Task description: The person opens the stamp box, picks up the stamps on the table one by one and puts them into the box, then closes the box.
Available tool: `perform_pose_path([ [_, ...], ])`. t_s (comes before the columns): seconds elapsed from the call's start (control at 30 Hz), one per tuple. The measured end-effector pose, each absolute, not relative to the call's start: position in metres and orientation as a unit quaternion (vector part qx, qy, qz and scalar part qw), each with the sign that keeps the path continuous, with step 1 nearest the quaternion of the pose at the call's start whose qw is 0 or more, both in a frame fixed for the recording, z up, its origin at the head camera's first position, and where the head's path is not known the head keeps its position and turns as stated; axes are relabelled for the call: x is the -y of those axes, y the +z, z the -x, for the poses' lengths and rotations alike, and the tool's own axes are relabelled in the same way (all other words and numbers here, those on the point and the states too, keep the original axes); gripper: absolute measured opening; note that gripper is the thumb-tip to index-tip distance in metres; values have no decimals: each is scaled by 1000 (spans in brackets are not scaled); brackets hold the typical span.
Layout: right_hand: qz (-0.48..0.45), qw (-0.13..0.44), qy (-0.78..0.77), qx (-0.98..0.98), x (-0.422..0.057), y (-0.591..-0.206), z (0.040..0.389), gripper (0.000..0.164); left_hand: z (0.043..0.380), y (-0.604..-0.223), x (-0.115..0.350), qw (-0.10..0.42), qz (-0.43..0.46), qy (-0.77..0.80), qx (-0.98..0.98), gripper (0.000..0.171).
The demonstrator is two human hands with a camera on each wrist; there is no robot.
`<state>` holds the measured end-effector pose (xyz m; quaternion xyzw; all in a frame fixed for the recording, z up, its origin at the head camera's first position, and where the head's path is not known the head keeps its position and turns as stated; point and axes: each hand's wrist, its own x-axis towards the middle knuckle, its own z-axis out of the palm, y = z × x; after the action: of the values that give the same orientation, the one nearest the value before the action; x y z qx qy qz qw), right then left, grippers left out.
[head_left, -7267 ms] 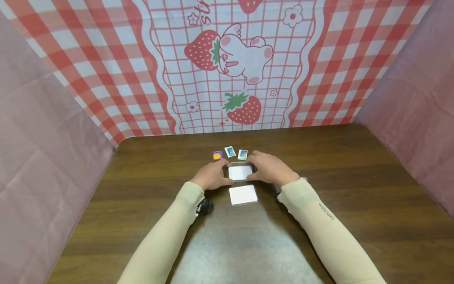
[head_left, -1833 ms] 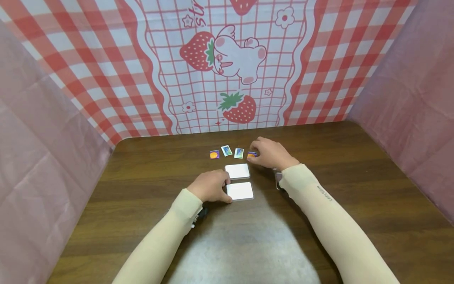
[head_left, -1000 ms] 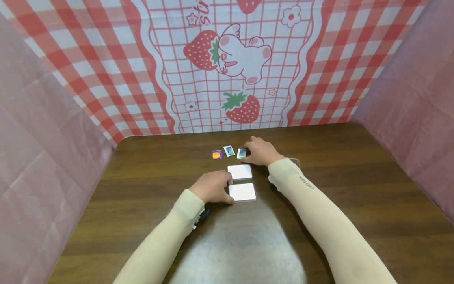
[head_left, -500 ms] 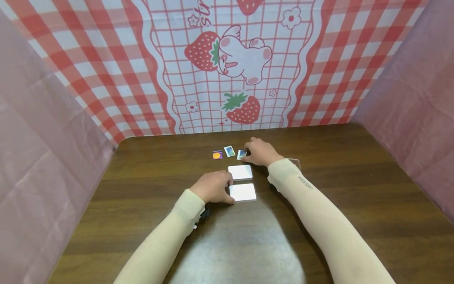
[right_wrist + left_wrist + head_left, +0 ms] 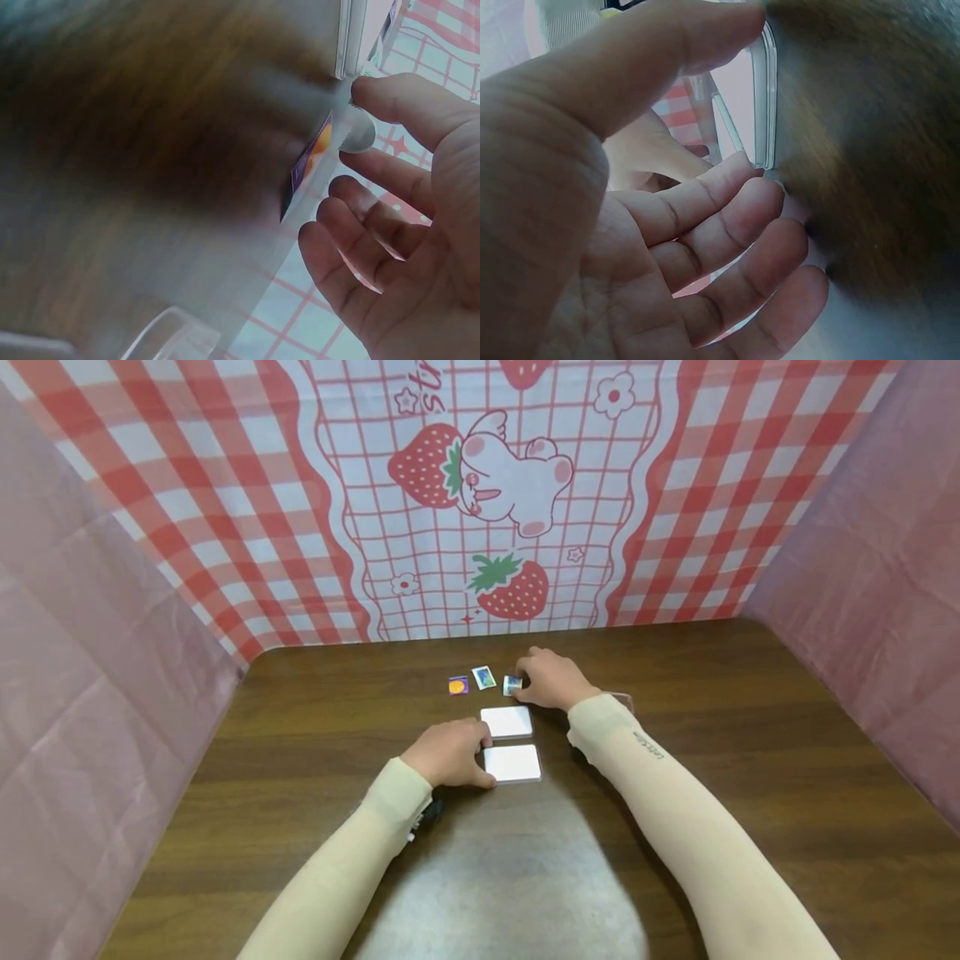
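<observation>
Pinching a picture stamp (image 5: 512,684) near the far edge of the tabletop (image 5: 720,727) with my right hand (image 5: 552,679), its paper bowing between thumb and finger, I rest my loosely spread left hand (image 5: 447,754) against the nearer white case (image 5: 514,762), seemingly steadying it.

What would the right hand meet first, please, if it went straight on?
Past the small card it seems to pinch, the right hand would probably meet the tilted card beyond, though the hand's height is unclear.
</observation>
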<state>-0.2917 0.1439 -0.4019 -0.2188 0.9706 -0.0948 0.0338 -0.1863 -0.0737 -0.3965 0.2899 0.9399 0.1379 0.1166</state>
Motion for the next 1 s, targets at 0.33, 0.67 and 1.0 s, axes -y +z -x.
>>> perform_pose_path([
  [0.33,230,0,-122,-966,-164,-398,279,35,184,-399,76,107,-291,152,-939,47],
  [0.67,244,-6,-120,-962,-179,-393,249,39,182,-403,77,104,-283,167,-939,48],
  [1.0,277,-16,-107,-955,-176,-386,222,34,182,-405,79,99,-267,179,-942,47],
])
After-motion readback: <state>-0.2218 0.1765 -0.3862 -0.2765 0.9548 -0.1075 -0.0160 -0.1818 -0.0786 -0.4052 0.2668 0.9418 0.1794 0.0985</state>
